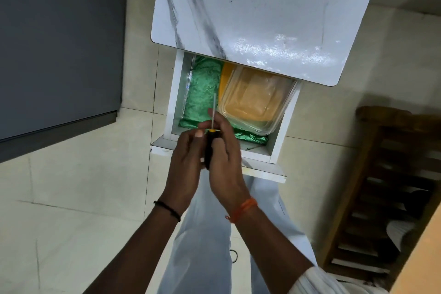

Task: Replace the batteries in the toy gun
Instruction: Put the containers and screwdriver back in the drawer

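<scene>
- Both hands meet over the front edge of an open drawer [172, 93], holding a screwdriver [211, 137] between them.
- Screwdriver: black handle, yellow collar, thin metal shaft pointing up and away from the person, over the drawer contents.
- Right hand [225, 150]: fingers curled round the black handle, gripping it. Orange thread on that wrist.
- Left hand [188, 150]: fingers curled in toward the handle from the left side, thumb up near the yellow collar. Looks like it is touching the handle; a firm grip I cannot tell. Black thread on that wrist.
- Toy gun and batteries: cannot spot either in this view.
- Drawer is white, pulled out from under a white marble-pattern tabletop [250, 14].
- Inside the drawer: green foil packet [202, 88] on the left, clear plastic box [257, 98] with orange contents on the right, lying partly over the packet. Box top edge is under the tabletop.
- Person stands right at the drawer, light trousers [207, 234] visible below the hands.
- Floor is pale tile. Dark grey panel [59, 43] on the left, wooden rack [381, 186] on the right.
</scene>
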